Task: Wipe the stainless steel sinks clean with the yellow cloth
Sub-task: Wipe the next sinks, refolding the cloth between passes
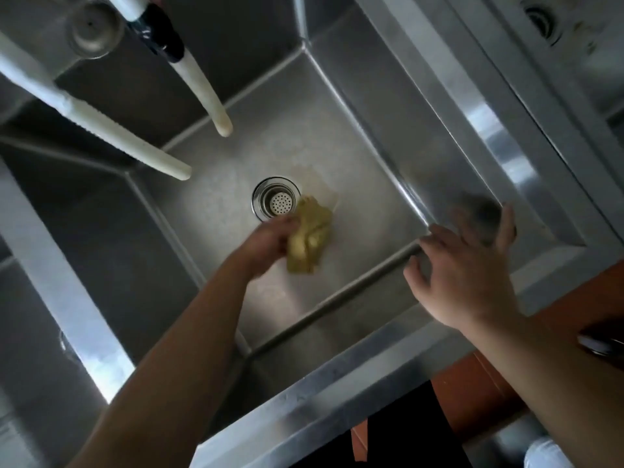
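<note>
Two hands work here: the left hand (270, 239) grips the crumpled yellow cloth (309, 236) on the brushed steel sink (354, 153) floor, while the right hand (462, 265) hovers spread, holding nothing, over the near rim. Just beyond the cloth lies the round perforated drain (276, 199).

The sink (354, 136) is made of brushed stainless steel, dull on the floor and shinier along the rim. A polished, glossy metal drain strainer (276, 199) is set in it. The yellow cloth (309, 236) is seen as soft, crumpled fabric. The hoses (111, 128) are of matt whitish plastic
</note>
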Tool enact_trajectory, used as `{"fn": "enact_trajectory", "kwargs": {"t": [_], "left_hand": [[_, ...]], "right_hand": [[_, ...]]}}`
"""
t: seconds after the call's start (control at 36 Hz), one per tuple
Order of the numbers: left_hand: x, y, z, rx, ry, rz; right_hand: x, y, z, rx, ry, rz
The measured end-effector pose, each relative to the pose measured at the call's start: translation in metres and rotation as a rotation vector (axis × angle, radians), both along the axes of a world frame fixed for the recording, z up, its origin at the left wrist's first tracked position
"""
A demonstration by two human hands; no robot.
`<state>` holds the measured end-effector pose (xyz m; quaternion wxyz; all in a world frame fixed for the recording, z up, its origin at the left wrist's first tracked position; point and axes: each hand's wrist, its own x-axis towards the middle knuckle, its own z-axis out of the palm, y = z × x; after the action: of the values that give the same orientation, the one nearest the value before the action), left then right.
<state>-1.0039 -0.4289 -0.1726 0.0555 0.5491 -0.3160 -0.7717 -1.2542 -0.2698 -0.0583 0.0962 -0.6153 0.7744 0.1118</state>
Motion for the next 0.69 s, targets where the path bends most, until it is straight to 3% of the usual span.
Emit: {"fn": "enact_trajectory", "kwargs": {"t": [0.08,0.17,0.25,0.33,0.44,0.56,0.69], "left_hand": [[-0.004,-0.045,0.000,-0.105,-0.011,0.228],[-0.015,-0.084,-0.006,-0.349,-0.241,0.278],[-0.030,-0.113,-0.012,-0.725,-0.567,0.042],[-0.046,-0.127,-0.031,-0.797,-0.740,-0.270],[-0.070,-0.113,-0.066,-0.786,-0.746,-0.520],[-0.095,-0.085,-0.076,-0.857,-0.840,-0.629],[-0.116,-0.027,-0.071,-0.926,-0.706,-0.893]], "right_hand": [[-0.002,0.002,-0.004,-0.053,-0.126,0.131],[-0.003,0.000,-0.004,-0.012,-0.176,0.125],[-0.002,-0.003,-0.003,0.038,-0.202,0.074],[-0.002,-0.004,-0.001,0.077,-0.212,0.039],[-0.002,-0.004,0.001,0.153,-0.191,0.022],[-0.002,-0.007,0.003,0.184,-0.183,0.012],[-0.001,-0.005,0.001,0.136,-0.156,-0.008]]}}
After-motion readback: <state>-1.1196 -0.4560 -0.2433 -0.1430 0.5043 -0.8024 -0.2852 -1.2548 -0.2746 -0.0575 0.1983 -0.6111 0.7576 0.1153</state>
